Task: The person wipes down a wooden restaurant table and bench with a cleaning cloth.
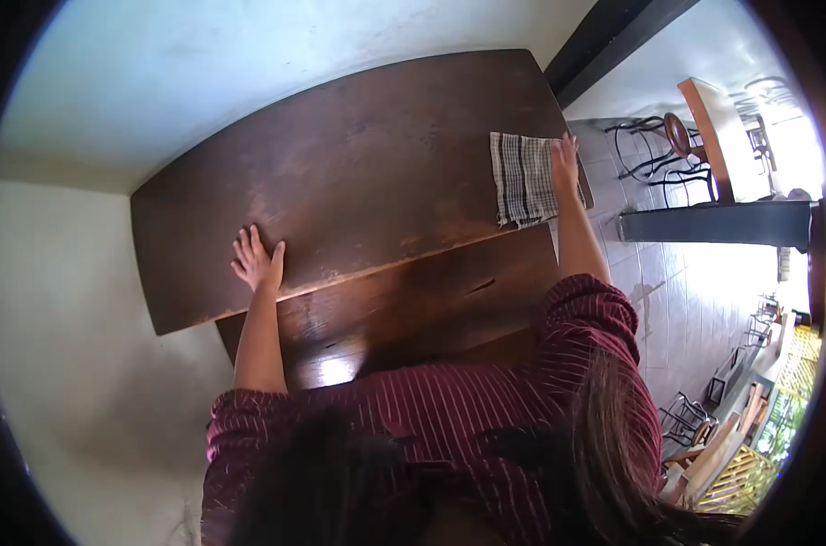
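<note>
A dark brown wooden table [358, 164] stretches out in front of me, its surface worn in patches. My left hand [258, 261] lies flat on it near the front edge at left, fingers spread and holding nothing. Toward the table's right end rests a black-and-white checked cloth [526, 178], laid out flat with a fringed edge. My right hand [566, 166] is at the cloth's right side by the table's end, its fingers stretched out and touching the cloth rather than wrapped round it.
A wooden bench [413, 296] runs along the table's near side, below my arms. Pale walls [67, 273] border the left and far sides. A dark beam [604, 45] stands beyond the right end. Stools [677, 136] and a wooden-topped table [709, 136] stand on the tiled floor at right.
</note>
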`<state>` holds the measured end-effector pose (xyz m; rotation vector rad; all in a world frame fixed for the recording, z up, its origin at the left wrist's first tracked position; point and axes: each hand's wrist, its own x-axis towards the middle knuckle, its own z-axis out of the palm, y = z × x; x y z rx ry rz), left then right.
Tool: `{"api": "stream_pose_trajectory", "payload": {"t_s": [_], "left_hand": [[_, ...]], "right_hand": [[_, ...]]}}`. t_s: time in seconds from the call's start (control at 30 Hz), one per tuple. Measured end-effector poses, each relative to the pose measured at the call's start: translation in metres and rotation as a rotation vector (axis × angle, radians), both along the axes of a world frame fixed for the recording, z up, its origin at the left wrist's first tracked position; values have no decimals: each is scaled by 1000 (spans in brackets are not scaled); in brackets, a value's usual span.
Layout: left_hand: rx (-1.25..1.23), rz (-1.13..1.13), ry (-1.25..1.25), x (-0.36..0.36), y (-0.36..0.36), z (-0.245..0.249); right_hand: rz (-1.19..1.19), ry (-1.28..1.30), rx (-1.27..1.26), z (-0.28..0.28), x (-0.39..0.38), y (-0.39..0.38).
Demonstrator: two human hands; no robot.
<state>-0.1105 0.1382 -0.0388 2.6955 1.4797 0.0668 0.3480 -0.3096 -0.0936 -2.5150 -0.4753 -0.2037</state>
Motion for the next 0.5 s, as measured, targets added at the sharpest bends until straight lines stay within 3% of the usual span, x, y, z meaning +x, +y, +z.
{"api": "stream_pose_trajectory", "payload": {"t_s": [0.03,0.07,0.13,0.2,0.23,0.27,0.3,0.33,0.37,0.4,0.43,0.47,0.5], "left_hand": [[9,13,-2,-4,6,3],[-170,-50,-47,-11,19,5],[-433,-224,-183,-30,53,-8],[-1044,-302,-382,-38,40,34],[-1048,-288,-393,-46,19,63],[-1209,-476,-321,-53,-10,100],[-1364,-670,-243,-61,-40,131],[-1519,-689,-223,-75,-71,152],[-1500,-755,-80,-92,-95,158],[-1647,-728,14,-106,-118,167],[-1692,-568,121,-118,-143,193],[-1699,-559,111,-126,-162,232],[-1673,-533,-205,-135,-176,275]], "right_hand": [[14,15,149,46,-13,15],[23,36,297,95,-32,30],[141,16,248,164,-75,42],[462,586,10,206,-129,32],[535,583,-37,202,-161,18],[636,975,-117,235,-203,14],[823,1139,-24,232,-241,-6],[836,1457,-57,245,-278,-18],[1003,1545,-251,244,-312,-25],[1178,1473,-324,234,-350,-38],[1183,1479,-335,235,-368,-46],[1150,1389,-281,237,-383,-53],[1116,1301,-226,239,-397,-61]]}}
